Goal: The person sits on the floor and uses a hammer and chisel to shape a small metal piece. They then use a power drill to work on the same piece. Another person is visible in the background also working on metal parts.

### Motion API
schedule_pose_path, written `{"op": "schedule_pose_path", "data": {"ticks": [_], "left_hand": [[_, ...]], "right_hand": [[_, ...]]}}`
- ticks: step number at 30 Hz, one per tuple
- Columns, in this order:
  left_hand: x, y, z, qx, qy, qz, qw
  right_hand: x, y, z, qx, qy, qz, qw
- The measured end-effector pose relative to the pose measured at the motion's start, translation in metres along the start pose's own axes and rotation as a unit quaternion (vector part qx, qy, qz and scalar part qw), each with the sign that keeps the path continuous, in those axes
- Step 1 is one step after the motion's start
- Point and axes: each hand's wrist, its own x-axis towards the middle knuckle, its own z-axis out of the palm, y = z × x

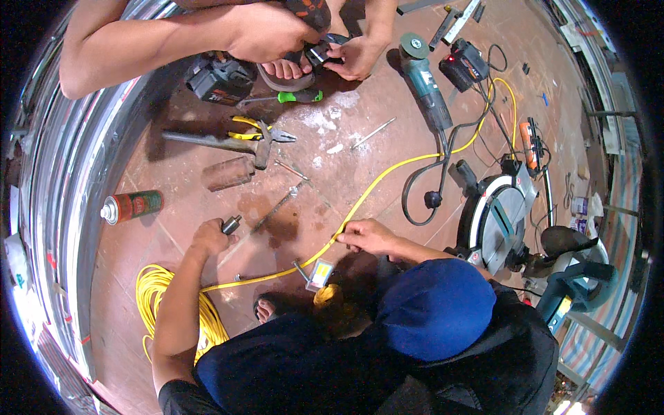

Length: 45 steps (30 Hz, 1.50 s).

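Note:
My left hand (211,237) is closed around a short dark metal cylinder with a narrower tip (232,224), which resembles a drill chuck. Beyond it on the tiled floor lies a long thin metal rod (275,207). My right hand (368,236) has its fingers curled together beside the yellow cord (377,181); whether they pinch the cord or something small is hidden. Between my hands and my body are a bolt-like metal piece (300,270) and a small yellow-and-white packet (319,272). Coiled yellow cord (155,289) sits by my left forearm.
Opposite, another person's hands (356,57) handle a small black part. Nearby lie a green screwdriver (299,97), pliers (280,135), a hammer (263,150) and a spray can (131,207). An angle grinder (425,86) and a mitre saw (494,225) stand right.

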Motion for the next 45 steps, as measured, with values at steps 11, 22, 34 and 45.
{"op": "schedule_pose_path", "data": {"ticks": [11, 22, 34, 45], "left_hand": [[-0.003, 0.003, -0.004, 0.004, 0.019, 0.015, 1.000], [0.002, -0.003, -0.002, -0.029, 0.016, 0.022, 0.999], [0.016, -0.021, 0.011, -0.085, 0.004, 0.014, 0.996], [-0.020, 0.023, -0.012, -0.081, 0.022, 0.020, 0.996]], "right_hand": [[0.010, 0.000, 0.000, 0.079, -0.025, 0.068, 0.994], [0.011, 0.001, -0.001, 0.060, -0.012, 0.061, 0.996], [0.009, 0.000, -0.002, 0.073, -0.007, 0.048, 0.996], [0.011, 0.001, -0.002, 0.043, -0.006, 0.048, 0.998]]}}
